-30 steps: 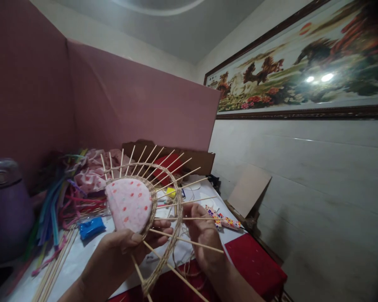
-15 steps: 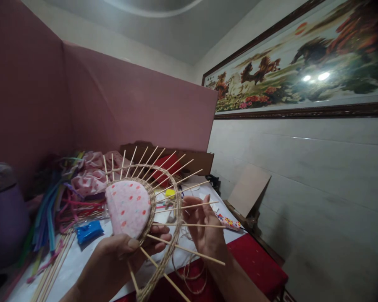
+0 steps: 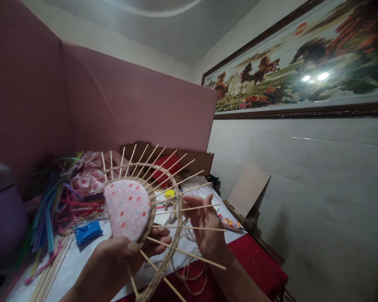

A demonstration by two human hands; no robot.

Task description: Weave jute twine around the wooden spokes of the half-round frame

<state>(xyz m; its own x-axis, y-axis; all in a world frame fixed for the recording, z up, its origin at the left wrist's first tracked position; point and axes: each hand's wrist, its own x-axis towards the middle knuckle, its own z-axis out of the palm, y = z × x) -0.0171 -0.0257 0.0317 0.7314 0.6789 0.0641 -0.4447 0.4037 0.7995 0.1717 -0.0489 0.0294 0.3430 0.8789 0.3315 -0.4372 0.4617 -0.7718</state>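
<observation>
A half-round woven piece, tilted up in front of me, has thin wooden sticks (image 3: pixel 200 260) fanning out through a twine ring (image 3: pixel 179 209). At its middle is a pink padded panel (image 3: pixel 129 207) with red spots, edged in braided twine. My left hand (image 3: pixel 122 256) grips the lower part, thumb on the front of the panel and fingers behind. Beside the ring's right side is my right hand (image 3: pixel 206 228), palm towards me, thumb raised apart from the fingers, which reach the ring behind the sticks. Loose twine (image 3: pixel 195 279) hangs in loops below.
On the white-covered table (image 3: pixel 91 262) lie a blue packet (image 3: pixel 88 233), loose sticks (image 3: pixel 52 268), coloured fuzzy stems (image 3: pixel 47 222) and pink cloth (image 3: pixel 91 174). A purple flask (image 3: pixel 6 218) stands left. Behind are a yellow block (image 3: pixel 169 193) and cardboard (image 3: pixel 195 162); a red stool (image 3: pixel 258 268) is at right.
The woven piece has shifted very slightly, its right-hand sticks a little further right and lower. My right hand has moved slightly with it; my left hand keeps its hold.
</observation>
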